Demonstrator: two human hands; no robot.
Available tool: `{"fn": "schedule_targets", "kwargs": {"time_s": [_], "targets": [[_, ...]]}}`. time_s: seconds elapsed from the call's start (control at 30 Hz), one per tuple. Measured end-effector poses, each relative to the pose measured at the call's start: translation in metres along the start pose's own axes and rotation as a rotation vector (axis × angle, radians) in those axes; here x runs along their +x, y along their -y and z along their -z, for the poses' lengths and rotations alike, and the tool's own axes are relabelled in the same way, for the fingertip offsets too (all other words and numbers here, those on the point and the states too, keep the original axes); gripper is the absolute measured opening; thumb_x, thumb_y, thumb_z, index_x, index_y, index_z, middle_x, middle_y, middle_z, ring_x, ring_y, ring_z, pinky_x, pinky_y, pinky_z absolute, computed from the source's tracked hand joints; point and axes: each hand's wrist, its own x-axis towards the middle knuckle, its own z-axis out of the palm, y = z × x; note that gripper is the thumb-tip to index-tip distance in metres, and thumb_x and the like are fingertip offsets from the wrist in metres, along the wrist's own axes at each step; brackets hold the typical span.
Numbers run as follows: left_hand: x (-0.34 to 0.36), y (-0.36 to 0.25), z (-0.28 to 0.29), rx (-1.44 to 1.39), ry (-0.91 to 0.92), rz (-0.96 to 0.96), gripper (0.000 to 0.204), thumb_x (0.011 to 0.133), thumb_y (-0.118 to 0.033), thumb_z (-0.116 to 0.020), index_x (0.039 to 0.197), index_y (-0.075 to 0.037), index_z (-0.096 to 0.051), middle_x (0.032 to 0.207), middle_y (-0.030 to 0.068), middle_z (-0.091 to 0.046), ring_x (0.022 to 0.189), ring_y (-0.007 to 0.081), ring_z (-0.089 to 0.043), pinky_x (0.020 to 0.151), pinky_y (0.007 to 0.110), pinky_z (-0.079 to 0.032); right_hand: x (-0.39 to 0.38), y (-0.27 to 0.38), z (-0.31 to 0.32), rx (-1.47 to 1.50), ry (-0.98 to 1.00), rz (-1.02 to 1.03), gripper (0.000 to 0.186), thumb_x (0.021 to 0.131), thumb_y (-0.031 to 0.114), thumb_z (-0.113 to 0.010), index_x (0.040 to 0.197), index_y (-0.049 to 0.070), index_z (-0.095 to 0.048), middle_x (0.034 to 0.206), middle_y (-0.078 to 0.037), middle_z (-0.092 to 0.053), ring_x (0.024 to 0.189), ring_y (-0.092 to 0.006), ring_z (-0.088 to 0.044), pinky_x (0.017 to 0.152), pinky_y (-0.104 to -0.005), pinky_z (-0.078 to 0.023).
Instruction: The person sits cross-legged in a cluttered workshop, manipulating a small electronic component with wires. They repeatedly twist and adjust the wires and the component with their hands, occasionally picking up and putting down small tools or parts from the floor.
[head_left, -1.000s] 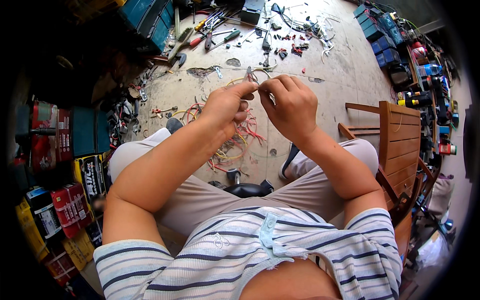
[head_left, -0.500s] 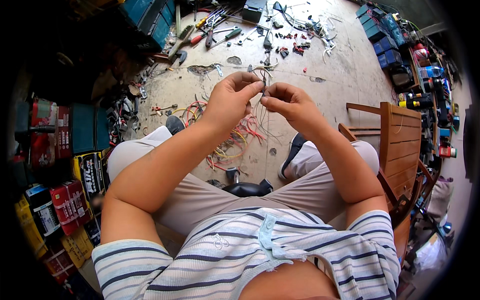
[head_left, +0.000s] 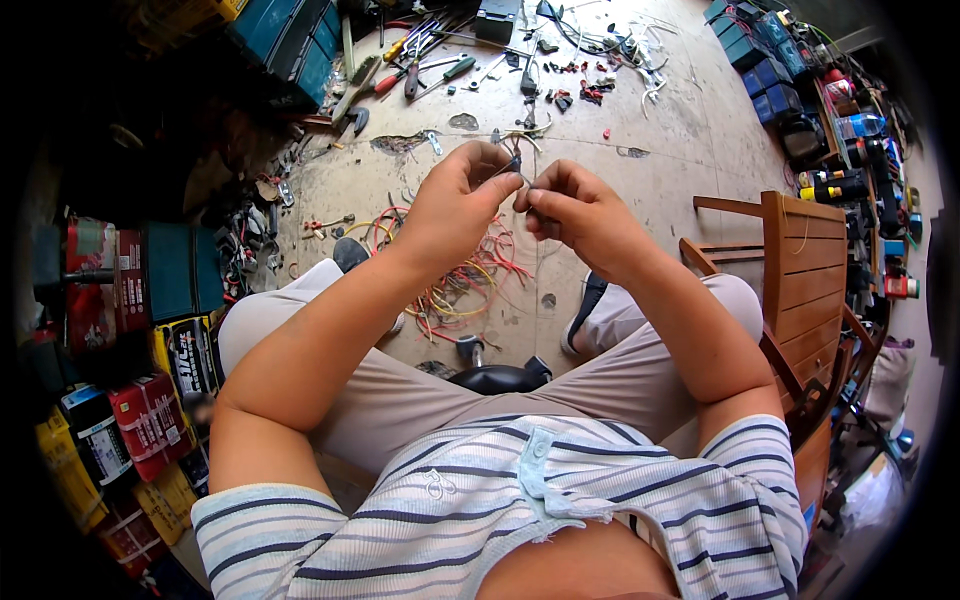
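My left hand (head_left: 462, 205) and my right hand (head_left: 585, 215) meet above the floor in front of my knees. A thin dark wire (head_left: 517, 160) sticks up from between my left thumb and forefinger. Its kind of end is too small to make out. With thumb and fingertips pinched, my right hand grips the same wire's lower part, mostly hidden by the fingers. Below lies a tangle of red and yellow wires (head_left: 462, 292), partly behind my left forearm.
Screwdrivers (head_left: 412, 78) and other hand tools lie at the far left, with small red and black parts (head_left: 597, 90) beside them. A wooden chair (head_left: 808, 265) stands to my right. Boxes (head_left: 150, 425) are stacked at left, and shelves of goods (head_left: 865, 150) line the right.
My right fingers have curled in and shifted slightly left. The wire's upper end has moved left, and the strands that hung beneath my hands no longer show plainly.
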Motion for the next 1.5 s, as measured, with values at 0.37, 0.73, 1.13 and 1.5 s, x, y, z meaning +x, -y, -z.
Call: {"fn": "schedule_targets", "kwargs": {"time_s": [0.37, 0.73, 1.13, 1.5], "targets": [[-0.006, -0.015, 0.0, -0.208, 0.046, 0.19, 0.013, 0.088, -0.011, -0.063, 0.097, -0.004, -0.059, 0.074, -0.0035, -0.055, 0.051, 0.0002, -0.038, 0.045, 0.016, -0.028, 0.0, -0.001, 0.0, 0.045, 0.038, 0.1, 0.014, 0.087, 0.013, -0.059, 0.092, 0.002, -0.054, 0.077, 0.0, -0.054, 0.064, -0.0059, -0.046, 0.056, -0.0208, -0.037], [-0.001, -0.004, 0.003, 0.038, 0.072, 0.016, 0.008, 0.092, -0.011, -0.055, 0.091, -0.003, -0.057, 0.077, -0.0011, -0.058, 0.052, 0.001, -0.04, 0.046, 0.016, -0.031, 0.003, -0.008, 0.0, -0.344, -0.187, 0.313, 0.019, 0.086, 0.017, -0.061, 0.087, -0.001, -0.056, 0.075, -0.003, -0.058, 0.065, -0.0054, -0.049, 0.058, -0.0233, -0.041], [-0.011, -0.019, -0.002, -0.113, 0.115, 0.106, 0.021, 0.095, -0.015, -0.048, 0.1, 0.001, -0.06, 0.074, -0.0005, -0.055, 0.065, 0.0045, -0.047, 0.058, 0.019, -0.038, -0.005, 0.011, -0.004, -0.389, -0.23, 0.412, 0.018, 0.086, 0.016, -0.061, 0.086, -0.002, -0.06, 0.077, -0.004, -0.062, 0.067, -0.007, -0.054, 0.06, -0.0227, -0.043], [-0.014, -0.019, -0.007, -0.119, 0.045, 0.054, 0.012, 0.095, -0.015, -0.048, 0.097, -0.004, -0.054, 0.074, -0.0024, -0.051, 0.055, 0.0019, -0.039, 0.047, 0.017, -0.029, -0.006, 0.018, -0.003, -0.257, -0.141, 0.36, 0.023, 0.087, 0.016, -0.061, 0.101, -0.002, -0.065, 0.087, -0.004, -0.065, 0.076, -0.0068, -0.056, 0.068, -0.0217, -0.044]]}}
